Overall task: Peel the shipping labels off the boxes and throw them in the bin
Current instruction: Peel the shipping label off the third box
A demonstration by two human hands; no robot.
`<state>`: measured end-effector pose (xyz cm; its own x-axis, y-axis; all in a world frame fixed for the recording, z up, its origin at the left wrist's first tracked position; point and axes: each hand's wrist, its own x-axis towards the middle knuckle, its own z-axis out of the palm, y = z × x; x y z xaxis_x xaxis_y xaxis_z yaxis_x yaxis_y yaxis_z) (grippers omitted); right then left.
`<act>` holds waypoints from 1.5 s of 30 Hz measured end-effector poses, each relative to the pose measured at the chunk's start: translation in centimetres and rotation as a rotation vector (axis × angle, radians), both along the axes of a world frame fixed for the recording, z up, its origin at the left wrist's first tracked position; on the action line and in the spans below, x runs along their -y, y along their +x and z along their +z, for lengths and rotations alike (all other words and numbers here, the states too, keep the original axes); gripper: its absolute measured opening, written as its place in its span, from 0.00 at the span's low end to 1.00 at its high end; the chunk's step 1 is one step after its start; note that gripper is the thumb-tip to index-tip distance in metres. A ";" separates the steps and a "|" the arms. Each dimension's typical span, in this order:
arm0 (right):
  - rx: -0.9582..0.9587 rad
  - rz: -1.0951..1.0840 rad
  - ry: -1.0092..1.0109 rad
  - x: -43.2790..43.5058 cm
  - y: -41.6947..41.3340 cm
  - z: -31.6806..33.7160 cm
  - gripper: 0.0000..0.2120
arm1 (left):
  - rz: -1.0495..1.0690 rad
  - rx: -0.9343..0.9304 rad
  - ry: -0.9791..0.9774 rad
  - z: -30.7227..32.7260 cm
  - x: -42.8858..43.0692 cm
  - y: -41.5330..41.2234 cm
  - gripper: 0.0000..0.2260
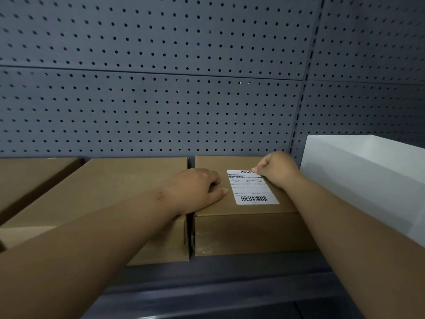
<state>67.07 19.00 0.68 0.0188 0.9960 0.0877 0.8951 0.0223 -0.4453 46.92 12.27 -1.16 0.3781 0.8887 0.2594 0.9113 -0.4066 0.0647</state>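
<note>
Both arms outstretched; left hand flat, palm down; right hand curled, fingertips pinched together

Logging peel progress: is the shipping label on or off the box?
On: the shipping label lies flat on the box; the right hand pinches its far corner.

The print on the shipping label is too small to read; only its barcodes show as such. The right hand covers the label's far right corner, so whether that corner is lifted cannot be told, nor whether the fingertips pinch it. The left forearm hides part of the middle box. The leftmost box is cut off by the left edge. The white box runs off the right edge.
</note>
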 end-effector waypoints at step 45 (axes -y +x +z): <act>0.175 0.027 0.098 0.0 0.0 -0.1 0.14 | -0.008 -0.028 0.023 0.2 0.1 0.1 0.18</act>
